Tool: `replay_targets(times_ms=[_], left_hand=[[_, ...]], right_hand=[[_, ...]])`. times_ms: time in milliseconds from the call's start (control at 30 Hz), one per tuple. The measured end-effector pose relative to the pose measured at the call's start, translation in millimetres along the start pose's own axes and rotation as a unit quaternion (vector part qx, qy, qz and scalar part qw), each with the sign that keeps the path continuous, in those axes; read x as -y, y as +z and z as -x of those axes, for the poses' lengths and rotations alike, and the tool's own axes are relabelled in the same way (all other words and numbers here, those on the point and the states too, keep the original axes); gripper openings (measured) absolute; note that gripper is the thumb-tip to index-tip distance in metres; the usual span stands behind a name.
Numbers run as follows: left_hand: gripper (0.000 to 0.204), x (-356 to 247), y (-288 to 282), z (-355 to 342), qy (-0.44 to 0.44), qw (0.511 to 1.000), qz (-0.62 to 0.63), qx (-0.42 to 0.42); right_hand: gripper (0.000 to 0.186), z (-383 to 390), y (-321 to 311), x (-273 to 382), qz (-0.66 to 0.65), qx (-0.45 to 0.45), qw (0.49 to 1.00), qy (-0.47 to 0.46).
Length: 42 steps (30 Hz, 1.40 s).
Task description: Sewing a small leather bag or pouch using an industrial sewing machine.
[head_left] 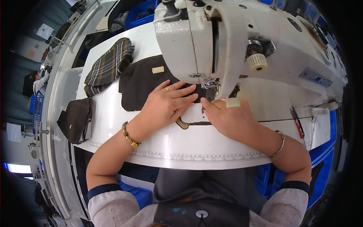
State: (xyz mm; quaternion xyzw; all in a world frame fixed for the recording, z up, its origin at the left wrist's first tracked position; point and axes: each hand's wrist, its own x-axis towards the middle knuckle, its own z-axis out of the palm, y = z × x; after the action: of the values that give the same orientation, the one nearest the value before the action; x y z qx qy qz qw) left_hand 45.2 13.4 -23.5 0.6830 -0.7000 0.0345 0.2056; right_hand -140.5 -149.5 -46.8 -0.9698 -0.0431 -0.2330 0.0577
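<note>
A dark brown fabric piece with a small pale label lies on the white sewing table, its right end under the presser foot of a white sewing machine. My left hand rests flat on the front part of this fabric, fingers stretched toward the needle. Just right of the presser foot is my right hand. Its fingers are curled, with a fingertip and thumb closed at the fabric's right edge. The machine head and a knob partly hide the right fingers.
Folded plaid fabric pieces and a stack of dark fabric pieces lie on the left. Red-handled thread snips lie at the right. A ruler strip runs along the front edge. Blue bins stand below.
</note>
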Motion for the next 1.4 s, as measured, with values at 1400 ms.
replay_targets(times_ms=[1400], left_hand=[[0.084, -126, -8, 75, -0.056, 0.977, -0.126, 0.161]], right_hand=[[0.024, 5, -6, -1, 0.032, 0.031, 0.999, 0.001]])
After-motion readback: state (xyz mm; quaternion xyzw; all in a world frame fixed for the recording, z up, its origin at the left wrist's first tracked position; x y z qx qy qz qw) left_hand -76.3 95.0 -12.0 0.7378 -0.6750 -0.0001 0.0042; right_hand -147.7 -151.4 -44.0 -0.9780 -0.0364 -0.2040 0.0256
